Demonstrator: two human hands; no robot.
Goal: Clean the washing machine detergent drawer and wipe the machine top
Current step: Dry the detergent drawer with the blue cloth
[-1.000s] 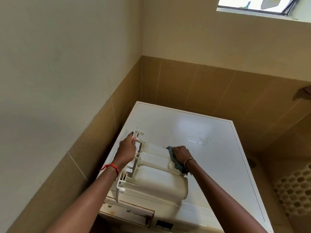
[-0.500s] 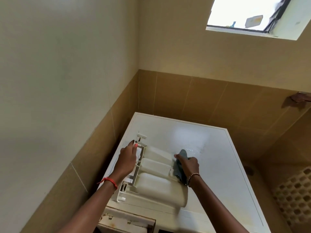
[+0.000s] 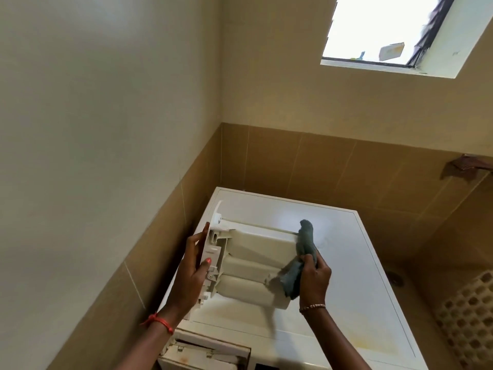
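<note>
L fingers [image 3: 205, 264] curl round the front panel of the detergent drawer [image 3: 250, 259]: thumb w/ pink nail lies on the near face, the other tips hook over the far edge, at approx 9 o'clock of the drawer. So the L hand [image 3: 190, 276] has a firm grip on it. R fingers [image 3: 310, 261] bunch tight round a grey-blue cloth [image 3: 305, 244] held against the drawer's 3 o'clock end. One tail of the cloth sticks up toward 12, another hangs toward 6 beside the R hand [image 3: 316, 279]. The drawer is out of its slot, tilted, w/ the rounded compartment undersides facing up, over the front-left part of the washing machine top [image 3: 354, 268]; can't tell if its low edge touches the top. Red thread band [image 3: 158, 322] on L wrist, bead bracelet [image 3: 312, 306] on R wrist. Open drawer slot [image 3: 205, 351] sits at 6 o'clock of the view. The machine stands in a tiled corner, w/ a window [image 3: 373, 30] at 1 o'clock and a perforated basket [image 3: 472, 316] at 4 o'clock.
</note>
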